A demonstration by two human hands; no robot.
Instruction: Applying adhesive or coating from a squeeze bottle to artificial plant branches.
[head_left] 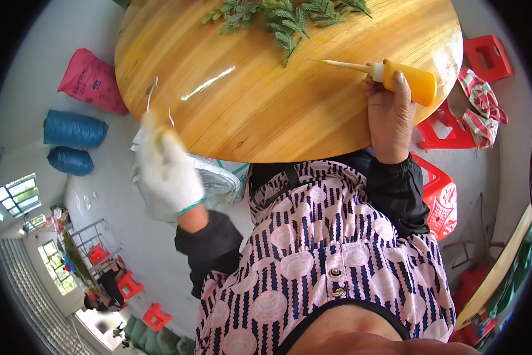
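Note:
My right hand (pixel 391 121) is wrapped round a yellow squeeze bottle (pixel 418 84), held tilted over the right side of the round wooden table (pixel 248 115). Its long, thin nozzle (pixel 348 65) points left, toward green artificial leaf sprigs (pixel 286 26) lying at the far side. My left hand (pixel 168 165), in a white knitted glove, is at the table's near left edge. Motion smears its fingers, so their closing on anything is unclear. A thin white loop (pixel 153 93) shows at the fingertips, against the tabletop.
Below the table's near left edge hangs a clear plastic bag (pixel 215 180). Red plastic stools (pixel 446 133) stand at the right, one with striped cloth (pixel 482 112) on it. A pink sack (pixel 91 80) and blue bundles (pixel 75 129) lie on the floor at the left.

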